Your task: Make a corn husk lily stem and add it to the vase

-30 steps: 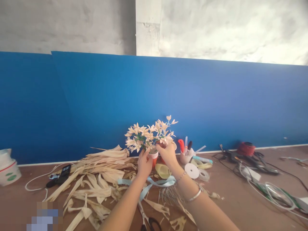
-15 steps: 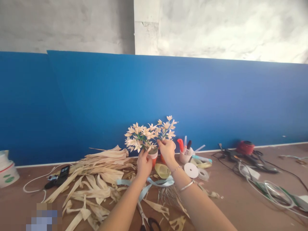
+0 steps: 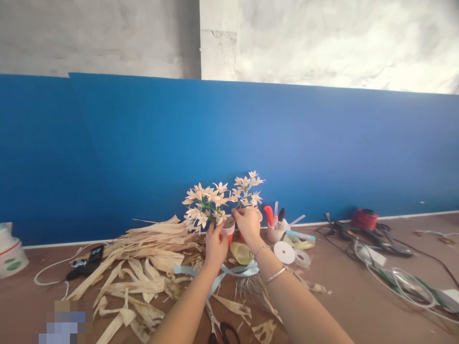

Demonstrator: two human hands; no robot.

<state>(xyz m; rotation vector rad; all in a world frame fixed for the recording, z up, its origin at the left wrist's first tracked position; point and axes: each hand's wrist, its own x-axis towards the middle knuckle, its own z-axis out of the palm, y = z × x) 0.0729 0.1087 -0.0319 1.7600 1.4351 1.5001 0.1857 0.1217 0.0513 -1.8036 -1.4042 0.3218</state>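
Note:
My left hand (image 3: 216,244) is closed around the base of a bunch of pale artificial flowers (image 3: 205,203) with green stems. Just right of its fingers stands an orange and white cup (image 3: 228,230). My right hand (image 3: 248,225) has thumb and forefinger pinched together between that bunch and a second, similar flower bunch (image 3: 247,186). Whatever lies in this pinch is too small to make out. Behind the right hand, a second cup is mostly hidden. Below the hands lies a roll of yellowish tape (image 3: 241,253) beside a light blue ribbon (image 3: 241,271).
Dried husk strips (image 3: 150,258) spread over the table's left half. Scissors (image 3: 217,325) lie in front, near thin wires (image 3: 249,290). A cup of pens (image 3: 276,233) and a white spool (image 3: 284,252) stand to the right; cables (image 3: 405,286) lie farther right. A blue partition (image 3: 229,129) rises behind.
The left flower bunch has shifted slightly left, so the gap between the two bunches looks wider. My right hand's fingertips have moved a little left; the left hand stays almost in place.

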